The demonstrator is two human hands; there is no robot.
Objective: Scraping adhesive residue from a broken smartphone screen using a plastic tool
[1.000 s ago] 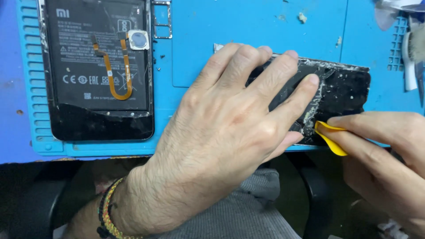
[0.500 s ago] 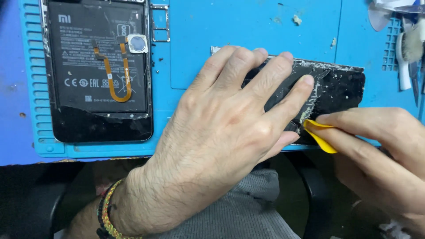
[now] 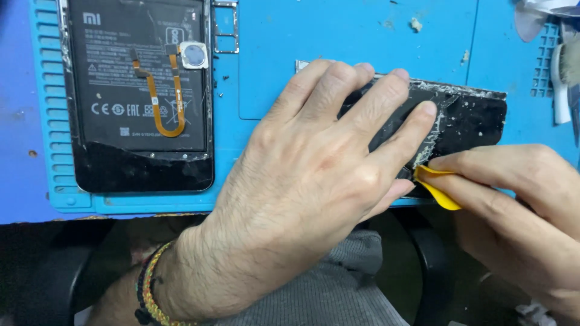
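My left hand (image 3: 314,163) lies flat, fingers spread, pressing down on a black phone back panel (image 3: 471,118) that rests on the blue mat near its front edge. The panel's inner face carries whitish glue residue. My right hand (image 3: 519,205) pinches a yellow plastic pick (image 3: 436,184) and holds its tip against the panel's near edge, just beside my left little finger. At the left lies an opened phone (image 3: 142,96) with its black battery, an orange flex cable (image 3: 163,99) and a small round sensor showing.
The blue work mat (image 3: 338,36) has ribbed slots along its left side and scattered glue crumbs. A small metal card tray (image 3: 225,27) lies beside the opened phone. White tools sit at the far right edge (image 3: 559,78). My lap and a chair's black armrests are below the table edge.
My right hand has brought the yellow pick leftward along the panel's near edge, closer to my left hand. My left hand has stayed pressed on the panel.
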